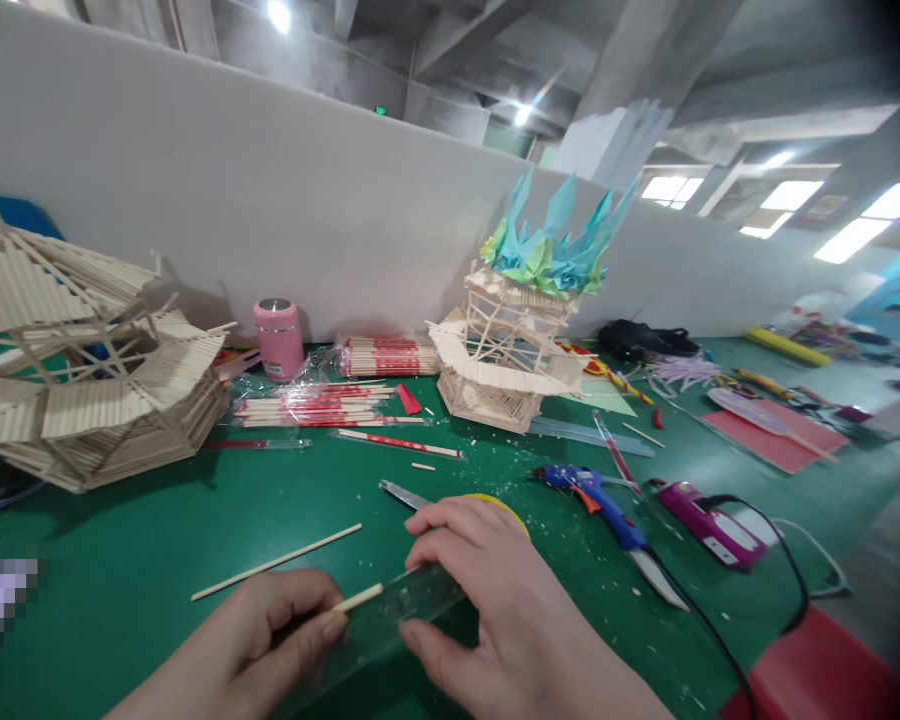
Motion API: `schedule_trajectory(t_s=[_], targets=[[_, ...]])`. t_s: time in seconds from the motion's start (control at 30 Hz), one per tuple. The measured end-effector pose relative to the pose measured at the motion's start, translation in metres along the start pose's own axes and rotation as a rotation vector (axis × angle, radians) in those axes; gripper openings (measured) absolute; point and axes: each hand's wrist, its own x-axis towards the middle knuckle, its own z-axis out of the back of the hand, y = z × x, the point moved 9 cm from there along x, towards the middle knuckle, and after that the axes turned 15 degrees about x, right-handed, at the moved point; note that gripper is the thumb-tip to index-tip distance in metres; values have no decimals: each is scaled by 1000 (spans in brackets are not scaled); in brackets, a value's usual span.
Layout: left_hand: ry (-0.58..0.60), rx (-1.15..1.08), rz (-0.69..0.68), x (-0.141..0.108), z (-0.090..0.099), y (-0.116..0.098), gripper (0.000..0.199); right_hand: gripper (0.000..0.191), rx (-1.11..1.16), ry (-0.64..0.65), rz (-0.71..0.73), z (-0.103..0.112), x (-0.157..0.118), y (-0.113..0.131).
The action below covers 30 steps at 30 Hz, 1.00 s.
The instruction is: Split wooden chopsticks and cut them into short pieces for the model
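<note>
Your left hand (270, 630) pinches a thin wooden stick (358, 598) against the clear ruler (390, 615), which your right hand (487, 600) presses flat on the green bench (120, 560) so it cannot slide.

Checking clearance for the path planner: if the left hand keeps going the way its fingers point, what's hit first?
The left hand points right, pinching a thin stick against a clear ruler. Straight on, it would probably meet the right hand, pressed on that ruler, first; depth is hard to judge.
</note>
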Motion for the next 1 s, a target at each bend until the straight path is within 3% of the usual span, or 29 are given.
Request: schedule_trajectory(t_s=[0.5,1.0], targets=[[44,8,-14,4,-2,-2,39,23,0,-7,-60,2,-2,-3],[-16,70,-61,1,1,0,39,31,42,-5,-85,7,-5,-7]])
